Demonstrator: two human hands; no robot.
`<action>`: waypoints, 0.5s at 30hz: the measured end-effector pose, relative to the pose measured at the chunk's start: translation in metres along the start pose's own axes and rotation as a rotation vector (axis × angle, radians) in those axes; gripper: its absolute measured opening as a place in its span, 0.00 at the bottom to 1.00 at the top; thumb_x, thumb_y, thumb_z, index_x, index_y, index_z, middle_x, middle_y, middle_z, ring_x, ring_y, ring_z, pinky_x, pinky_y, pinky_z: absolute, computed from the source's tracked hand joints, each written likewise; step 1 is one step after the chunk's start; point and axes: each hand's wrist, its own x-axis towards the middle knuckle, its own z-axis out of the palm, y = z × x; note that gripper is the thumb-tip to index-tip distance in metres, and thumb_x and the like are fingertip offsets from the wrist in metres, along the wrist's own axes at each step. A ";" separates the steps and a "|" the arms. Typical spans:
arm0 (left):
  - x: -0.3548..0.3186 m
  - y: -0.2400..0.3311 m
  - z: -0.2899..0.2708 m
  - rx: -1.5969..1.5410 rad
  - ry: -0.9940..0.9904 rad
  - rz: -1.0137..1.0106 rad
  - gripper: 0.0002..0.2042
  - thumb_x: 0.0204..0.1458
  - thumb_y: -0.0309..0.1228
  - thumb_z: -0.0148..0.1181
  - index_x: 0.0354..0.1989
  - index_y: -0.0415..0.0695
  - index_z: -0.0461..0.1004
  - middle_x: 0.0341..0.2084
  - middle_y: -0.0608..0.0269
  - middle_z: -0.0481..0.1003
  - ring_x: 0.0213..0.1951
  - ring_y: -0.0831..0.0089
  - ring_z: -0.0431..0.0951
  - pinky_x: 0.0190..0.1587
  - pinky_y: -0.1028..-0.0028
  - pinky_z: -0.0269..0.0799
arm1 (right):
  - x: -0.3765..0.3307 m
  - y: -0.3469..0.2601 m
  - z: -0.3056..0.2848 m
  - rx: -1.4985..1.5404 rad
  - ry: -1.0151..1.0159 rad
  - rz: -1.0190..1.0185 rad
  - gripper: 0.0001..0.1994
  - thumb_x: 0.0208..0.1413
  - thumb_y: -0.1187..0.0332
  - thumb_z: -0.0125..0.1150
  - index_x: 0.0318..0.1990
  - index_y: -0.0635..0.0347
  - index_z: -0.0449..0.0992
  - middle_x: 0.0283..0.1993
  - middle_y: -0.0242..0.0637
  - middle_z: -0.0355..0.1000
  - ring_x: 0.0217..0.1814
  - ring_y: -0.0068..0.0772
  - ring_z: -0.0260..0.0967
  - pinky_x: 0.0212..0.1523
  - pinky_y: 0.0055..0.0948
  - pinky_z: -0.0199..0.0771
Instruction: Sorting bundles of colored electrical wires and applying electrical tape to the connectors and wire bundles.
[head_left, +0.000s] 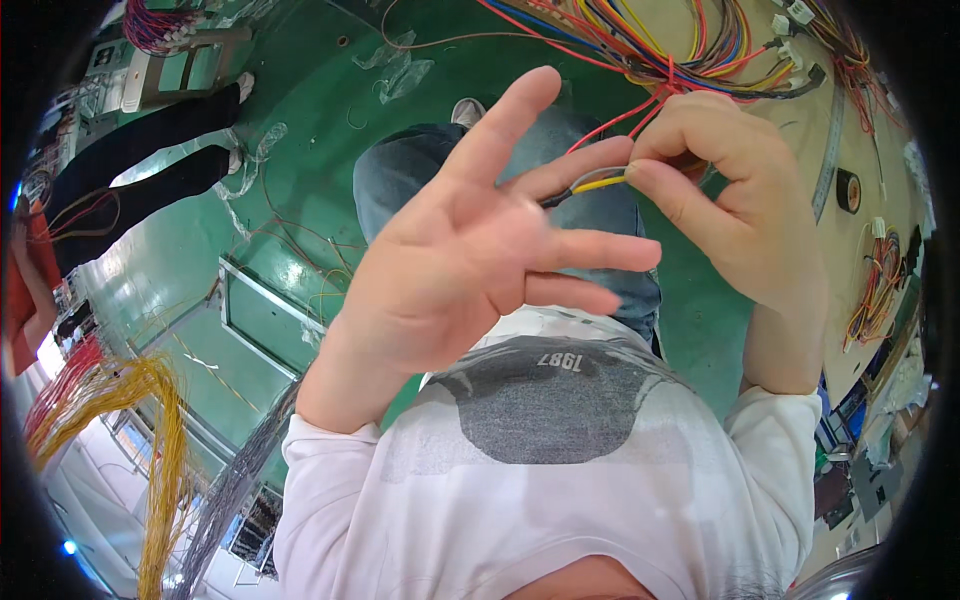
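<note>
1. we see our left hand [470,250] raised in the middle of the view, palm toward the camera, with the fingers spread and fanned to the right.
2. the left index finger points up and to the right; the other fingers lie nearly level, and the upper of them touches the yellow wire [598,183].
3. our right hand [730,190] is just to the right of the left one, with the fingers curled inward.
4. the right thumb and index finger pinch the yellow wire at its right end; the remaining right fingers are folded over it.
5. the yellow wire lies between the two hands, nearly level, with a dark wire running alongside it toward the left.
6. red wires [640,110] rise from the right hand to the wire bundle [680,50], which lies on the tan bench [880,130] at the upper right.
7. the bundle holds red, yellow, blue and orange strands with white connectors [790,30] at its right end.
8. a black tape roll [848,190] lies on the bench, right of the right hand.
9. below the hands we see our blue jeans [420,165] and white shirt [540,480].
10. the floor [290,100] is green; clear plastic scraps [400,65] lie on it.
11. another person in black trousers [140,160] stands at the upper left.
12. yellow cables [150,440] hang at the lower left.
</note>
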 end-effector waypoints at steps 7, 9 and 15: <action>-0.001 -0.010 0.011 0.077 0.324 0.112 0.26 0.52 0.22 0.40 0.59 0.39 0.42 0.51 0.35 0.56 0.46 0.56 0.69 0.44 0.70 0.71 | 0.001 0.001 0.007 0.057 0.029 -0.011 0.03 0.41 0.79 0.56 0.25 0.65 0.70 0.21 0.34 0.63 0.24 0.24 0.60 0.24 0.21 0.59; -0.002 -0.006 0.009 0.076 0.373 0.086 0.26 0.52 0.22 0.40 0.59 0.38 0.41 0.51 0.34 0.55 0.46 0.56 0.69 0.44 0.70 0.72 | 0.000 0.002 0.005 0.065 0.028 0.007 0.06 0.38 0.79 0.59 0.28 0.65 0.72 0.22 0.34 0.64 0.25 0.27 0.62 0.26 0.22 0.62; 0.000 -0.001 0.007 -0.046 0.341 0.048 0.25 0.52 0.20 0.38 0.58 0.35 0.41 0.51 0.31 0.53 0.47 0.55 0.68 0.44 0.70 0.72 | -0.002 0.019 -0.001 -0.093 0.047 -0.358 0.09 0.35 0.78 0.63 0.28 0.64 0.73 0.25 0.34 0.67 0.27 0.33 0.63 0.35 0.29 0.64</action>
